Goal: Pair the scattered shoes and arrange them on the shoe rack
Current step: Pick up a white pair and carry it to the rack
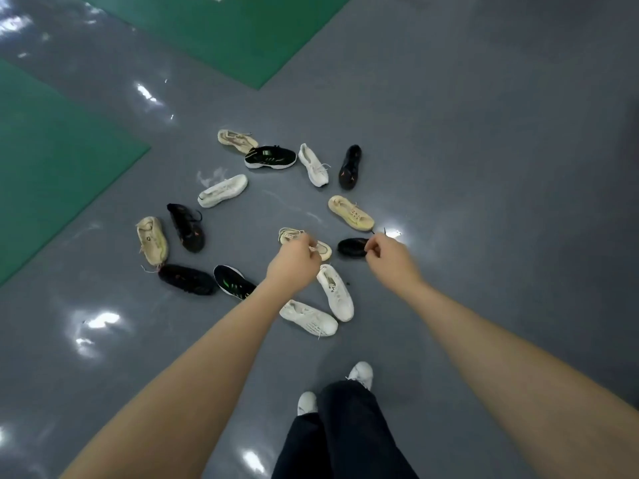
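Left hand point(294, 259) pinches a beige knit sneaker's point(323, 249) lace; right hand point(382, 254) pinches a black sneaker's point(351, 246). Nothing paired; no rack visible.

Dim, even overhead light throws white glare patches across the glossy grey floor point(484, 133). The picture is soft, wide-angle-bent and darker toward its edges.

head view | faces steeply down | standing height | floor point(484, 167) ahead
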Tool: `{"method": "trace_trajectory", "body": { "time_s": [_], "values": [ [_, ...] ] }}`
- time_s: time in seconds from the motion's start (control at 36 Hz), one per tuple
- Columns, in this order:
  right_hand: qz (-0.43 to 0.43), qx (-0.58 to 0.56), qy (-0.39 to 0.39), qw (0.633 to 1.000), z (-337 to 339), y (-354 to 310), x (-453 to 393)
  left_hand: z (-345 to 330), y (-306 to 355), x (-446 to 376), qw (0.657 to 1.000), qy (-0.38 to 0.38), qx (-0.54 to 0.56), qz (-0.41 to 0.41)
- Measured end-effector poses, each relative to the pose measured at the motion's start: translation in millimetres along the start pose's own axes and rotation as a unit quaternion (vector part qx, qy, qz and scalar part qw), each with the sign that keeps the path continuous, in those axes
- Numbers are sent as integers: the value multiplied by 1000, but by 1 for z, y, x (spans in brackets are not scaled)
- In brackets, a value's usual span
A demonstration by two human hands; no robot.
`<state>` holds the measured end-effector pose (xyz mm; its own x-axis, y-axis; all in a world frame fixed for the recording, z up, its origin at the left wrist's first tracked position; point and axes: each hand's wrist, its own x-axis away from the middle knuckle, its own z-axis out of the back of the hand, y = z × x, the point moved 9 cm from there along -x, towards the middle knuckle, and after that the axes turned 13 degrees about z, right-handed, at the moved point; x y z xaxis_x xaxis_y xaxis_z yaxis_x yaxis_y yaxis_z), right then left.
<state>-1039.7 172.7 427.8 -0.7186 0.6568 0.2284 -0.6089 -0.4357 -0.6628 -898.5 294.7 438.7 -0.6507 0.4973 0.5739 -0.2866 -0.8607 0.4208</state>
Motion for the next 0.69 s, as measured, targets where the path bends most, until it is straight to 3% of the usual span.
{"method": "trace_trajectory", "body": {
  "time_s": [0.33,0.69],
  "values": [
    [8,3,-63,998,-93,51,-73,-56,-60,-96,997,-12,35,61],
    [-6,30,-99,995,-304,172,-122,-204,-188,-225,997,-49,7,65]
  ]
}}
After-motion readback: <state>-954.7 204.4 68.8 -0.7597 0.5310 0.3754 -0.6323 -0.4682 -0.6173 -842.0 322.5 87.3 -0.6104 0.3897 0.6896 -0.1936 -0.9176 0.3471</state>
